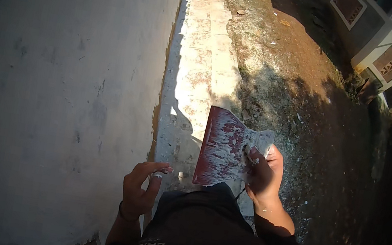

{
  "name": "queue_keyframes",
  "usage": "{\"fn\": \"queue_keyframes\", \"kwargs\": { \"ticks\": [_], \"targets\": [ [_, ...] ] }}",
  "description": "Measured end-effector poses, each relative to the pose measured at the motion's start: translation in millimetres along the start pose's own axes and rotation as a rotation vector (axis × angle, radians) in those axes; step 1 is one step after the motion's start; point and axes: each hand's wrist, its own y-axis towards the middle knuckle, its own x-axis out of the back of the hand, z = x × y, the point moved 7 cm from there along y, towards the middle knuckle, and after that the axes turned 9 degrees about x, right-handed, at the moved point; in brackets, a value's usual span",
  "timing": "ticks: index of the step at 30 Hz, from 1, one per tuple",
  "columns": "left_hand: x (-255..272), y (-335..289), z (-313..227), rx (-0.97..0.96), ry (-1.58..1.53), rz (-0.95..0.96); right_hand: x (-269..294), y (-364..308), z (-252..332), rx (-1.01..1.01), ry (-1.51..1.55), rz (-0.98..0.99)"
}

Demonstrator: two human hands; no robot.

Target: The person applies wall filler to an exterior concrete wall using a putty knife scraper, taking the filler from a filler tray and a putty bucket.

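A wide putty knife (220,149) with a dark red blade is in my right hand (266,176). My thumb lies over its handle, which is caked in white putty. White putty also streaks the blade, thinning toward the straight edge on its left. My left hand (140,188), a dark band at its wrist, is beside the wall. Its fingers bend over toward the thumb in a pinch, with white smears on the tips. Whether anything small sits between them is too hard to see. The pale wall (68,98), marked with grey scuffs and scratches, fills the left side.
A narrow concrete walkway (207,48) runs along the foot of the wall, partly sunlit and spotted white. To its right lies brown soil (287,55) with scattered debris. A building with brown framed panels (388,64) stands at the upper right.
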Motion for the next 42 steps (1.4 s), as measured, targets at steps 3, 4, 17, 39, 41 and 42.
{"fn": "queue_keyframes", "kwargs": {
  "ticks": [3, 4, 17, 39, 41, 42],
  "targets": [
    [30.7, 81.5, 10.9, 0.123, -0.06, -0.151, -53.0, 120.5, 2.6, -0.067, -0.034, 0.113],
    [39.6, 110.4, 24.2, 0.196, -0.124, -0.224, -66.8, 162.6, -2.0, -0.071, -0.049, 0.149],
    [21.7, 682.7, 120.8, 0.076, -0.118, 0.084, -108.7, 610.5, -60.5, 0.0, -0.065, -0.249],
    [42.0, 1439.4, 379.8, 0.483, -0.115, -0.323, -301.2, 1566.5, -203.0, -0.169, 0.171, 0.372],
    [43.1, 1526.8, 424.1, 0.551, 0.023, -0.287, -319.8, 1648.7, -227.5, -0.161, 0.189, 0.344],
    [38.3, 1578.8, 434.1, 0.499, -0.067, -0.284, -324.8, 1683.5, -239.6, -0.167, 0.203, 0.279]
  ]
}}
